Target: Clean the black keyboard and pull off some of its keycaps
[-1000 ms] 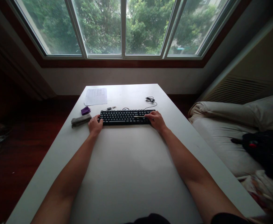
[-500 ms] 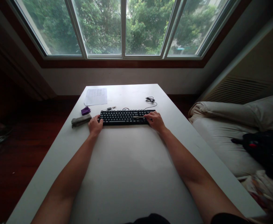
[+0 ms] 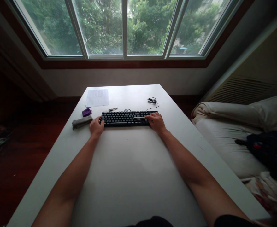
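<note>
A black keyboard (image 3: 119, 119) lies across the white table. My left hand (image 3: 97, 126) grips its left end, fingers at the edge. Over the right part of the keyboard, my right hand (image 3: 156, 121) pinches a thin, light-coloured stick (image 3: 139, 118) that points left across the keys; its exact kind is too small to make out. Just left of my left hand lies a folded grey cloth (image 3: 82, 122), with a purple crumpled item (image 3: 86, 112) behind it. Behind the keyboard sits a small dark piece with thin metal prongs (image 3: 112, 109).
A printed sheet of paper (image 3: 97, 97) lies at the table's far left. The keyboard's coiled black cable (image 3: 152, 100) rests at the far right. Beyond the white table (image 3: 129, 164) is a window, and to the right a sofa (image 3: 219, 145) holds a dark bag (image 3: 268, 151).
My right hand and the stick have shifted very slightly left along the keys. My left hand stays at the keyboard's left end.
</note>
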Action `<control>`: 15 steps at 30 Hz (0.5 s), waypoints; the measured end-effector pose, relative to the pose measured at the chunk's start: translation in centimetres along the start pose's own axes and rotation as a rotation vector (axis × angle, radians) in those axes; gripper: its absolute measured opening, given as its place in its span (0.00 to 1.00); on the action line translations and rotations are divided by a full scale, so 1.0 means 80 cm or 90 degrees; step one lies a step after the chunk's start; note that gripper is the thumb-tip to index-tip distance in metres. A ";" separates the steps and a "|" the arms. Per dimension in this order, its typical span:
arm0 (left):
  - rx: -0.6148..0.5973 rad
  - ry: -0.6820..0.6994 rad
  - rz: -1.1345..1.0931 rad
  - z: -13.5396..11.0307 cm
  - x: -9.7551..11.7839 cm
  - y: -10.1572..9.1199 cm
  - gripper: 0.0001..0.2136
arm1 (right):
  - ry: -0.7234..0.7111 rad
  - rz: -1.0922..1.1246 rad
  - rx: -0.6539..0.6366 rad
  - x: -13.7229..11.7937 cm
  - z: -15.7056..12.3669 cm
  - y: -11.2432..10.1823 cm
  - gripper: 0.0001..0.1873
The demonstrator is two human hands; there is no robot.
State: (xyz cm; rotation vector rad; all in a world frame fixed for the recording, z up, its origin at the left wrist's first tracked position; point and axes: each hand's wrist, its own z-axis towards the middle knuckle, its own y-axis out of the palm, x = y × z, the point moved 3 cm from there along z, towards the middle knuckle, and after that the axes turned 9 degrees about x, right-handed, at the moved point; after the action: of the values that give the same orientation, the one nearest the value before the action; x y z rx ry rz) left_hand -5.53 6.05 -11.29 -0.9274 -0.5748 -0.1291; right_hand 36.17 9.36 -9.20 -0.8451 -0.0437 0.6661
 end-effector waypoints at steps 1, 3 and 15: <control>0.000 0.001 -0.002 0.000 0.000 0.000 0.18 | 0.004 -0.006 0.005 0.000 0.000 -0.001 0.13; -0.002 0.002 -0.004 0.000 0.001 -0.001 0.18 | -0.004 -0.005 0.005 0.000 0.001 -0.001 0.12; -0.013 -0.006 0.001 -0.001 0.005 -0.006 0.18 | -0.034 0.001 -0.014 -0.011 0.002 0.003 0.14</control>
State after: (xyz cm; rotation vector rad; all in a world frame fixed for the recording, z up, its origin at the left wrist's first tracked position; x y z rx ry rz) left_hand -5.30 5.74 -10.80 -0.9482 -0.5825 -0.1293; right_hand 35.30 9.09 -9.06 -0.8487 -0.0988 0.6904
